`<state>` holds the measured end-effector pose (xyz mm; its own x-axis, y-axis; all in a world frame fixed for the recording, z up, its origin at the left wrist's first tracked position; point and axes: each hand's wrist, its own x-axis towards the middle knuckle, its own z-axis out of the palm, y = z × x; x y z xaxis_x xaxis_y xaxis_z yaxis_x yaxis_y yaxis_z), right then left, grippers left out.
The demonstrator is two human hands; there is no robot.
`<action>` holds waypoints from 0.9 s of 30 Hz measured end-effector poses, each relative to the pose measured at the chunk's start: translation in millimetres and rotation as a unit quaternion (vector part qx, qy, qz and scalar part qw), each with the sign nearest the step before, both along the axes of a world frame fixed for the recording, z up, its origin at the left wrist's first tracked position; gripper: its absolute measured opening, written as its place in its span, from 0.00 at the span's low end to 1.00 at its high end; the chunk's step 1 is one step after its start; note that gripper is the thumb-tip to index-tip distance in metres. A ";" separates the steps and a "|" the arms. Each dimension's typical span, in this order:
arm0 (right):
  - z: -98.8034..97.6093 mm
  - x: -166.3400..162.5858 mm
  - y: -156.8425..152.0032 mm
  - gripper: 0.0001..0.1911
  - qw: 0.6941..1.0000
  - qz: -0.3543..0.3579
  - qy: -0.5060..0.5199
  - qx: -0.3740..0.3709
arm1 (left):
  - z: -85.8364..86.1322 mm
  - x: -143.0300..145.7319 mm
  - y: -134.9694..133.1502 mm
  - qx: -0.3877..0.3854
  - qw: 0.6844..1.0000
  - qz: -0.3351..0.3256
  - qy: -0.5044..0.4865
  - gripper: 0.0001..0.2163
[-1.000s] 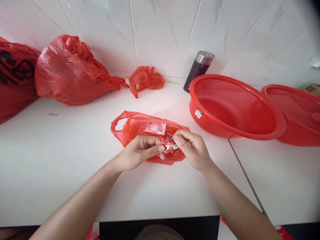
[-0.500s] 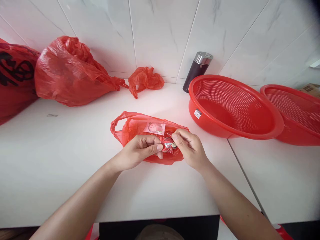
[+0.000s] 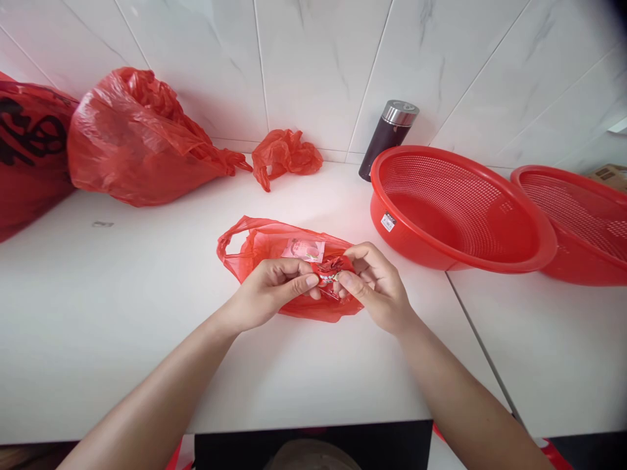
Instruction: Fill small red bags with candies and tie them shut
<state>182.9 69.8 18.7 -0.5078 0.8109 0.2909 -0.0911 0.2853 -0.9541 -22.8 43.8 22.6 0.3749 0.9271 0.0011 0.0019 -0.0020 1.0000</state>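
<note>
My left hand (image 3: 267,292) and my right hand (image 3: 377,287) pinch a small red wrapped candy (image 3: 329,272) between their fingertips, one on each side. They hold it just above a flat red plastic bag (image 3: 255,245) that lies on the white counter (image 3: 147,326). A pale pink sachet (image 3: 304,249) rests on the bag just behind the candy. Both hands are closed in a pinch.
A large stuffed red bag (image 3: 132,140) and a darker red bag with black print (image 3: 27,150) sit at the back left. A crumpled red bag (image 3: 284,153) lies by the wall. A dark flask (image 3: 389,137) and two red perforated baskets (image 3: 460,209) (image 3: 578,219) stand at the right.
The candy has been turned and drawn in between both hands' fingertips; my right hand's fingers have shifted from over it to its right side. The bag stays put.
</note>
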 end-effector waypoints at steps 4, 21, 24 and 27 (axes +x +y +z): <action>-3.9 0.8 1.7 0.05 0.997 -0.032 -0.005 0.067 | -4.8 -1.6 2.0 -0.045 0.997 0.060 -0.007 0.17; -0.5 -2.7 2.7 0.07 0.998 -0.056 -0.032 0.012 | -3.0 -0.5 3.2 -0.010 0.994 0.103 -0.020 0.12; -0.7 -5.2 4.1 0.08 0.998 0.002 -0.047 -0.035 | -4.0 -0.2 3.6 -0.010 0.996 0.090 -0.021 0.10; -1.6 -6.9 5.8 0.06 0.998 0.013 -0.018 -0.064 | -5.2 2.2 2.2 -0.010 1.000 0.021 0.001 0.09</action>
